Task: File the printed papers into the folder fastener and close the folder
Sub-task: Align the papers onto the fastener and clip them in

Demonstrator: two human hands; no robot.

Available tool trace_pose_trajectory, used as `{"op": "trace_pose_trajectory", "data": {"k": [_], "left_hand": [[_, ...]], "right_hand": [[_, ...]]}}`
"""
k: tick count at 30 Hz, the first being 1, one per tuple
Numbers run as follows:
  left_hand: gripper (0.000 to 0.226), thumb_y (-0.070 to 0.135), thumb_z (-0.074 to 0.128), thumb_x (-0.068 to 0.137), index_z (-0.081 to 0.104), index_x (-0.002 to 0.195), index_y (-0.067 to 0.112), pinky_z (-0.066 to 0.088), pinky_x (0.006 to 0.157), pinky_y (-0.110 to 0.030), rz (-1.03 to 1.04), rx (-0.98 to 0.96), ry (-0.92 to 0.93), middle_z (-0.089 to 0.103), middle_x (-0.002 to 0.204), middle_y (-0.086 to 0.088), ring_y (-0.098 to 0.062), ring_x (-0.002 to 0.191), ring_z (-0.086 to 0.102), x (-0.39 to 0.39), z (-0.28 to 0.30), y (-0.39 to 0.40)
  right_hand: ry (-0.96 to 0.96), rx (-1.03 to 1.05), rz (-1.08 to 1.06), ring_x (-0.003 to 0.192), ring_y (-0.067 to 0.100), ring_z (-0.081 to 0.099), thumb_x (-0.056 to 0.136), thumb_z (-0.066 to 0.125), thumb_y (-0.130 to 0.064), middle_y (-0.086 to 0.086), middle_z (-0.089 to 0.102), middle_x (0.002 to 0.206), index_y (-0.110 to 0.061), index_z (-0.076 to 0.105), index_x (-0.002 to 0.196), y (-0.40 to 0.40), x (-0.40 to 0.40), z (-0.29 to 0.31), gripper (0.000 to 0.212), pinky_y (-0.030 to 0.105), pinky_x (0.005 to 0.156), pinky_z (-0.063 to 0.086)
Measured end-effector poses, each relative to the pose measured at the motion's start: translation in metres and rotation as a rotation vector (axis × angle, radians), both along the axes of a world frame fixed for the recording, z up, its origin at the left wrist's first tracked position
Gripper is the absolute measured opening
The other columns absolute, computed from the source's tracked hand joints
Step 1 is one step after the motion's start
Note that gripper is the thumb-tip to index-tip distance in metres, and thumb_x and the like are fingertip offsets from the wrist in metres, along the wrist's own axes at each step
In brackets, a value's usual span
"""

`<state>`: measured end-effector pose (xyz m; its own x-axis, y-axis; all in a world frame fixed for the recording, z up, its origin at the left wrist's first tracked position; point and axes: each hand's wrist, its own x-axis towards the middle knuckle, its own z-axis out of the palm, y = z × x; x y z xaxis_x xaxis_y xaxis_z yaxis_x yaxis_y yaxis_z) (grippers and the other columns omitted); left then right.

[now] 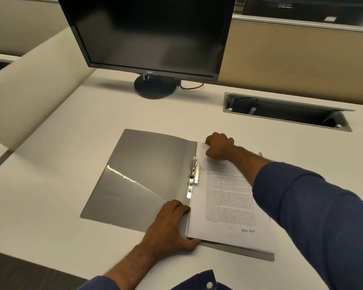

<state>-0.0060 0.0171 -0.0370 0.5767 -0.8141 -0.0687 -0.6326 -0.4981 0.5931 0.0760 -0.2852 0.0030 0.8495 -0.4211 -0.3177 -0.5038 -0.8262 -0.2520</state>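
Note:
A grey folder (143, 174) lies open on the white desk, its left flap with a clear pocket. A stack of printed papers (224, 206) rests on the right half, its left edge against the metal fastener (194, 171) at the spine. My left hand (172, 225) presses on the near left corner of the stack, thumb under the bottom edge. My right hand (219, 146) is closed on the far left corner of the papers. The fastener's bar stands partly raised beside the sheets.
A black monitor (151, 34) on a round stand (154, 86) sits behind the folder. An open cable hatch (285, 110) is set into the desk (61, 143) at the back right. Beige partitions border the left and rear.

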Motion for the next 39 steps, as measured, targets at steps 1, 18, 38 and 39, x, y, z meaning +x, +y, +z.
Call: {"op": "trace_pose_trajectory", "data": {"k": [1,18,38,39], "left_hand": [[0.089,0.081,0.063,0.063,0.046,0.134,0.031,0.037,0.104,-0.019,0.001,0.0,0.0,0.045,0.126,0.016,0.001,0.111,0.038,0.0,0.0,0.0],[0.087,0.08,0.062,0.066,0.044,0.135,0.031,0.035,0.104,-0.017,-0.005,0.037,0.016,0.046,0.131,0.015,0.0,0.113,0.039,0.0,-0.003,0.001],[0.108,0.09,0.056,0.056,0.016,0.144,0.04,0.011,0.116,-0.032,0.058,0.03,-0.161,0.014,0.147,0.011,-0.012,0.135,0.013,-0.021,0.008,-0.014],[0.106,0.089,0.055,0.057,0.017,0.143,0.041,0.008,0.115,-0.031,0.038,0.032,-0.178,0.013,0.146,0.012,-0.012,0.135,0.012,-0.024,0.01,-0.018]], "right_hand": [[0.012,-0.001,0.001,0.123,0.028,0.046,0.081,0.057,-0.019,0.004,0.052,0.13,-0.019,0.057,0.124,-0.001,0.001,0.0,0.043,0.045,0.105,0.031],[-0.012,-0.079,-0.197,0.12,0.027,0.05,0.082,0.062,-0.031,0.003,0.059,0.128,-0.025,0.061,0.12,-0.071,-0.061,0.011,0.038,0.047,0.105,0.03],[0.007,-0.049,-0.158,0.125,0.03,0.047,0.091,0.053,-0.011,0.005,0.055,0.135,-0.02,0.061,0.127,-0.089,-0.1,0.009,0.038,0.051,0.11,0.034],[0.004,-0.046,-0.157,0.124,0.03,0.047,0.09,0.053,-0.011,0.005,0.056,0.135,-0.02,0.061,0.126,-0.09,-0.1,0.008,0.038,0.051,0.11,0.034]]}}
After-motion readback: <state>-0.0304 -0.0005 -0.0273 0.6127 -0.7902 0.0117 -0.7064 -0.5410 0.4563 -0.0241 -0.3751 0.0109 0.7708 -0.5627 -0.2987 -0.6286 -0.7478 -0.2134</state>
